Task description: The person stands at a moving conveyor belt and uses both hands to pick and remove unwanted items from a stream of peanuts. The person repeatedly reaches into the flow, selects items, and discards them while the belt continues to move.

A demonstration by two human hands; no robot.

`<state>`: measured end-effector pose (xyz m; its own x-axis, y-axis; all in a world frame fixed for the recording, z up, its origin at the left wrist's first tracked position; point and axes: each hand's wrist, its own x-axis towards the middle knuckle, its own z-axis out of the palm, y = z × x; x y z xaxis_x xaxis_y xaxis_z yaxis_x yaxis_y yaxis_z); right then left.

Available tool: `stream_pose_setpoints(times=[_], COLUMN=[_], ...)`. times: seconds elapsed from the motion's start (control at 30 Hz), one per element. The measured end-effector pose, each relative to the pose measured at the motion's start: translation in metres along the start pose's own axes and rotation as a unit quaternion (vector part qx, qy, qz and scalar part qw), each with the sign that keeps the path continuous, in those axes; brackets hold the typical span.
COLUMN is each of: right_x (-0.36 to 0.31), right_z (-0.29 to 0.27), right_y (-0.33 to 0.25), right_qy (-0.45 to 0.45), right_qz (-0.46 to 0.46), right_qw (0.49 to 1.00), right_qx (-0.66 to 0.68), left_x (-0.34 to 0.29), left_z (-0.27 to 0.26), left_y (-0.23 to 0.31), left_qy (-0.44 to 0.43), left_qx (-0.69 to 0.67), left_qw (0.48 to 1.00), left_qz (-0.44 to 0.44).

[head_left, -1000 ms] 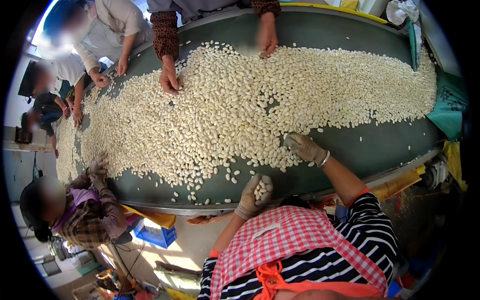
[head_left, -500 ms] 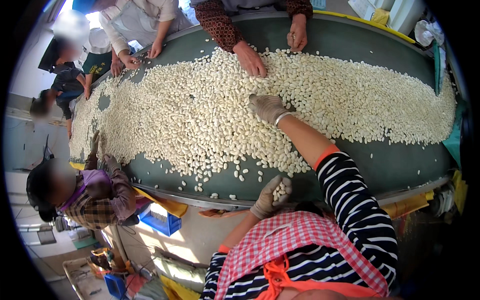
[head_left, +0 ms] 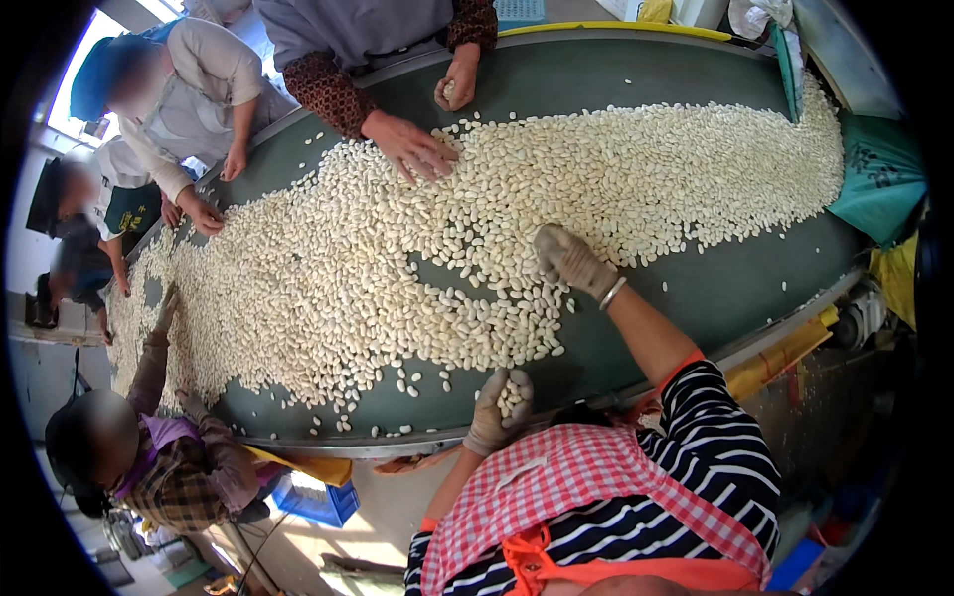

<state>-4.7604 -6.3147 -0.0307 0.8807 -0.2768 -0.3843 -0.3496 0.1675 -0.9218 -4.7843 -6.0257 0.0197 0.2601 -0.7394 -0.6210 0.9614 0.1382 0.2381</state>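
A broad layer of white beans (head_left: pixel 328 268) covers the dark green conveyor-like surface (head_left: pixel 696 288) in front of me. My left hand (head_left: pixel 494 415), in a grey-beige glove, is at the near edge, palm up and curled round several white beans (head_left: pixel 510 399). Further in and to the right, my right hand (head_left: pixel 576 262), gloved as well, reaches down onto the bean layer. Its fingers are bent together against the beans, and whatever is under the fingertips is hidden. A bare green strip shows to the left of it.
Across the surface, a co-worker's hand (head_left: pixel 409 147) touches the beans and the other hand (head_left: pixel 457 81) holds some. More people work along the left, one on my near side (head_left: pixel 179 477). A teal sheet (head_left: pixel 879 184) hangs at the right end. A blue crate (head_left: pixel 316 500) stands below the edge.
My right hand has drawn nearer and to the right, and a bare gap has opened in the beans. My left hand still holds its beans. The whole view has shifted.
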Motion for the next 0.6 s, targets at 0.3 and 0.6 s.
stream_pose_setpoints(times=[0.3,0.6], right_x=[0.053,-0.009], right_z=[-0.052,-0.028], right_y=[-0.027,0.001], right_qy=[0.091,-0.018], right_qz=[-0.055,-0.112], right_qw=[0.859,0.912], right_qx=[-0.500,-0.394], left_x=[0.011,0.026], left_z=[0.020,0.015], left_y=[-0.015,-0.038], left_qy=[0.014,-0.017], left_qx=[0.039,-0.015], left_qw=[0.999,1.000], left_qz=[-0.008,-0.008])
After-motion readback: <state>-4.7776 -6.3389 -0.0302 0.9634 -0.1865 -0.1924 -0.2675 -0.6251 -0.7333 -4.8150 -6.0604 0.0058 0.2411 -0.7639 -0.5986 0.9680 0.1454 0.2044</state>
